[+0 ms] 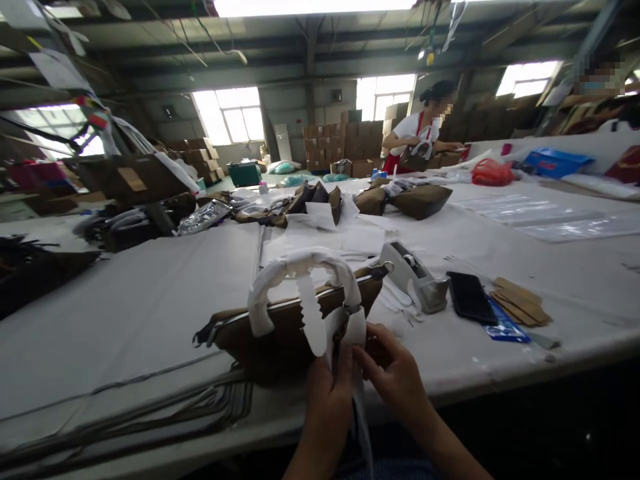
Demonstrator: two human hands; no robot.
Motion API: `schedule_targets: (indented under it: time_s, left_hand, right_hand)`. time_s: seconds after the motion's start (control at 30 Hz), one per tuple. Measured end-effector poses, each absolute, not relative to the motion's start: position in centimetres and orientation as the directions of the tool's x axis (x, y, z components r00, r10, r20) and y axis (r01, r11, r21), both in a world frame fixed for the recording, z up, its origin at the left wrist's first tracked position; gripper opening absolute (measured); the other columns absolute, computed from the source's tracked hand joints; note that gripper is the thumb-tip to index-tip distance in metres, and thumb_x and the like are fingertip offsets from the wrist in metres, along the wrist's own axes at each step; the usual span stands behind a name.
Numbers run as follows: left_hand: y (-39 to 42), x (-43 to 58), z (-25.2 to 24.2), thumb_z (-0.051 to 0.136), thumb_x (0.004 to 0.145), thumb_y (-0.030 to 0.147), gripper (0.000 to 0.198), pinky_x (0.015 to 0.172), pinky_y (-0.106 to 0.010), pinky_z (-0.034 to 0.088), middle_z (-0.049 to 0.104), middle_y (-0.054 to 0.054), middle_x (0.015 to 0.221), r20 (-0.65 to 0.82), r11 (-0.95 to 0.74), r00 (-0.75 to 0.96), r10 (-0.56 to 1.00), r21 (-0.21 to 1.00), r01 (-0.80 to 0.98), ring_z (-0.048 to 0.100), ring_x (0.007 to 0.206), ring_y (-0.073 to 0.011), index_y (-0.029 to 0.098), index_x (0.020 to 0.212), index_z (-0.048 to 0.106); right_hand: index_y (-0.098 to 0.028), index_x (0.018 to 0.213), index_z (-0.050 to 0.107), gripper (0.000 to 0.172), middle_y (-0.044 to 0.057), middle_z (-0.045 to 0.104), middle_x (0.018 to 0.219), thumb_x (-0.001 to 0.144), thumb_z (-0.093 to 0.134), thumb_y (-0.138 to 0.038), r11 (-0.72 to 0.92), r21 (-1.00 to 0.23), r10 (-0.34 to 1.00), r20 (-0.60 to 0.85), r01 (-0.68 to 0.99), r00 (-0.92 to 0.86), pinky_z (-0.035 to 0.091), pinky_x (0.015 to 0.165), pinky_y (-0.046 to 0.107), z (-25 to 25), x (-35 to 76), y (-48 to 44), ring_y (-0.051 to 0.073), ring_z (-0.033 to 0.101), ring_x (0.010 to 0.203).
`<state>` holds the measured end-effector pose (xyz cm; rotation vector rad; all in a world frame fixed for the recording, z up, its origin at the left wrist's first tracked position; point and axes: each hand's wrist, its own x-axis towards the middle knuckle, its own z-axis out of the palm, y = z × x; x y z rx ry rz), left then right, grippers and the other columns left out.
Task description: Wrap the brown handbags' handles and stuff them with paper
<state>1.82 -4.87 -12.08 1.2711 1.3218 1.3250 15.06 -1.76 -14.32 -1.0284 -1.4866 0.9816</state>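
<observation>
A dark brown handbag (280, 343) with a metal zipper stands at the near edge of the white-covered table. Its arched handle (300, 260) is wrapped in white material, and a white notched strip (311, 313) hangs inside the arch. At the handle's right base, my left hand (330, 387) is closed on a piece of white wrapping (356, 330). My right hand (390, 363) pinches the same wrapping from the right, fingers bent. A long white strip dangles below both hands.
Right of the bag lie a tape dispenser (417, 280), a black phone (471, 297), brown tags (523, 301) and a blue packet (505, 327). More brown bags (420, 200) lie farther back. Folded grey material (200, 407) is at the near left. A person (417, 137) stands across the table.
</observation>
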Motion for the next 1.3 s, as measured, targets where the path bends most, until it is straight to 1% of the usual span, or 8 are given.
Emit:
schedule_targets:
  time_s: [0.13,0.33,0.43,0.6,0.8,0.9,1.07,1.3]
  left_hand:
    - [-4.7,1.4,-11.4,0.045,0.099,0.046,0.045,0.109,-0.043,0.044,0.071,-0.012,0.123,0.168,-0.135,-0.109,0.98,0.956,0.262,0.06,0.126,-0.0305,0.018,0.126,0.067]
    - [-5.0,0.8,-10.9,0.044,0.101,0.034,0.04,0.112,-0.039,0.043,0.066,-0.007,0.134,0.336,-0.273,-0.086,0.938,0.868,0.416,0.057,0.131,-0.0246,0.023,0.137,0.058]
    - [-5.2,0.2,-11.3,0.047,0.1,0.03,0.035,0.096,-0.035,0.055,0.073,-0.01,0.12,0.438,-0.298,-0.107,0.893,0.751,0.589,0.068,0.114,-0.0248,0.02,0.13,0.063]
    - [-4.7,-0.9,-11.6,0.06,0.094,0.023,0.02,0.085,-0.029,0.057,0.072,-0.013,0.107,0.712,-0.373,-0.12,0.692,0.495,0.785,0.071,0.101,-0.0233,0.018,0.109,0.072]
    - [-4.5,-0.6,-10.5,0.074,0.085,0.025,0.032,0.075,-0.023,0.057,0.075,-0.004,0.093,0.682,-0.325,-0.287,0.672,0.62,0.714,0.074,0.083,-0.0173,0.017,0.114,0.065]
    - [-4.7,-0.2,-10.4,0.073,0.085,0.023,0.025,0.07,-0.022,0.056,0.073,0.0,0.084,0.675,-0.329,-0.285,0.68,0.628,0.705,0.072,0.074,-0.0151,0.019,0.108,0.066]
    - [-4.5,-0.1,-10.8,0.068,0.089,0.022,0.012,0.074,-0.025,0.056,0.076,-0.005,0.089,0.68,-0.34,-0.231,0.696,0.596,0.727,0.074,0.081,-0.0182,0.017,0.1,0.07]
    - [-4.6,-0.5,-11.1,0.064,0.092,0.018,0.018,0.084,-0.027,0.056,0.076,-0.008,0.098,0.724,-0.375,-0.154,0.672,0.512,0.773,0.072,0.091,-0.0202,0.018,0.108,0.073]
  right_hand:
    - [-0.019,0.11,0.066,0.034,0.0,0.057,0.075,0.095,0.056,-0.049,0.305,-0.95,0.95,0.3,0.06,-0.085,0.044,0.05,0.024,-13.6,15.5,-1.0,0.011,0.051,0.056]
    - [-0.018,0.096,0.068,0.034,0.001,0.058,0.072,0.086,0.068,-0.051,0.255,-0.96,0.967,0.252,0.118,-0.045,0.04,0.059,0.026,-12.5,14.2,-0.1,0.014,0.049,0.065]
    - [-0.018,0.088,0.066,0.035,-0.003,0.047,0.064,0.085,0.068,-0.053,0.239,-0.961,0.97,0.243,0.143,0.013,0.035,0.055,0.025,-12.4,13.4,-0.2,0.012,0.04,0.06]
    - [-0.017,0.086,0.064,0.038,-0.005,0.038,0.062,0.083,0.07,-0.054,0.229,-0.96,0.969,0.239,0.16,0.053,0.032,0.053,0.024,-12.5,13.0,-0.3,0.011,0.036,0.058]
    - [-0.017,0.088,0.063,0.039,-0.005,0.038,0.065,0.083,0.07,-0.055,0.21,-0.965,0.975,0.219,0.158,0.041,0.033,0.054,0.024,-12.5,13.0,-0.2,0.011,0.038,0.06]
    - [-0.017,0.087,0.062,0.039,-0.005,0.036,0.065,0.083,0.07,-0.055,0.21,-0.964,0.975,0.219,0.162,0.039,0.033,0.054,0.024,-12.6,13.0,-0.4,0.011,0.037,0.059]
    - [-0.018,0.084,0.06,0.034,-0.006,0.034,0.063,0.084,0.07,-0.051,0.245,-0.952,0.959,0.266,0.182,0.102,0.031,0.051,0.023,-13.0,12.3,-0.8,0.01,0.034,0.056]
    - [-0.02,0.073,0.055,0.034,-0.004,0.043,0.063,0.083,0.073,-0.047,0.317,-0.935,0.927,0.341,0.158,0.155,0.037,0.055,0.024,-13.3,11.9,-1.3,0.012,0.041,0.059]
